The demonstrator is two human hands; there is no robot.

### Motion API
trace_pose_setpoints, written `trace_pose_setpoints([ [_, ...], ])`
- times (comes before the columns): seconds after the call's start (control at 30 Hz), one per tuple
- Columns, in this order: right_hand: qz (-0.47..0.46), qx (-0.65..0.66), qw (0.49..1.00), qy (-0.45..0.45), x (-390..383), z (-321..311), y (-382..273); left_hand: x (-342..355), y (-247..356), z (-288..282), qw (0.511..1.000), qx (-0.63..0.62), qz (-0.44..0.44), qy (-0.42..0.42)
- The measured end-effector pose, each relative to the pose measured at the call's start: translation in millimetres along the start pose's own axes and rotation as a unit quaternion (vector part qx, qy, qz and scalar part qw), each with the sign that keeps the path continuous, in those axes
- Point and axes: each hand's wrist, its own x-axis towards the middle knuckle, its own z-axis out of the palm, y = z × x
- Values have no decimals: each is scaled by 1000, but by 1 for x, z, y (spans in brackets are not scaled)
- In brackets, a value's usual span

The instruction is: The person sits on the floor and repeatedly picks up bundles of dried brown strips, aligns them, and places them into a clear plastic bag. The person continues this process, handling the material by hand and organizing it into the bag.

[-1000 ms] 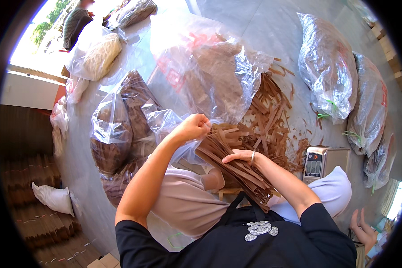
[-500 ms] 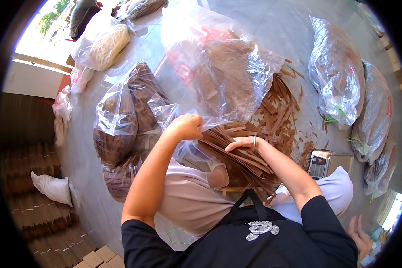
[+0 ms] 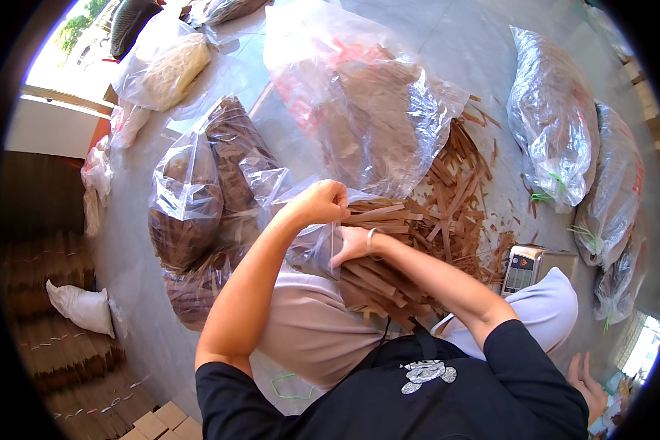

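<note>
Bunched in the fingers of my left hand (image 3: 324, 203) is the upper rim of a clear plastic bag (image 3: 313, 248). My right hand (image 3: 355, 242), with a pale bracelet at its wrist, closes at the same bag's mouth, thumb over its edge; some of its fingers are hidden. Flat brown strips (image 3: 385, 287) lie under my right wrist and forearm, their ends against the bag's opening. More loose brown strips (image 3: 447, 198) are heaped just beyond. To the left, a filled clear bag of brown material (image 3: 187, 194) touches the one I hold.
A large clear bag (image 3: 378, 110) of brown material lies ahead. Tied full bags (image 3: 554, 117) line the right side. A small scale (image 3: 522, 271) stands by my right knee. Stacked brown bundles (image 3: 59, 315) and a white sack (image 3: 82, 306) are at left. Another person's hand (image 3: 588, 385) shows lower right.
My right hand has moved left from on top of the strips to the bag's mouth. My left hand has shifted slightly right and up, still gripping the bag's rim.
</note>
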Motion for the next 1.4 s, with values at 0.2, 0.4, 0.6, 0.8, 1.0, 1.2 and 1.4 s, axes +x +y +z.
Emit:
trace_pose_setpoints([
  [0.2,83,-274,952,111,2,24,-59,-15,-1,-3,931,-337,-135,-45],
  [0.4,57,-426,878,210,37,62,-76,-56,16,-27,926,-371,-66,-4],
  [0.6,-53,-309,930,193,44,62,-58,-71,-15,-40,936,-338,-90,48],
  [0.8,-222,-118,887,387,-47,-4,-40,-75,-28,-34,956,-264,-91,86],
  [1.0,161,371,735,544,-127,7,59,-79,-15,-43,924,-365,-86,79],
  [1.2,92,426,787,437,-79,21,36,-94,9,-37,941,-330,-49,55],
  [1.4,10,317,878,358,-60,5,36,-90,-26,-57,884,-437,-74,147],
])
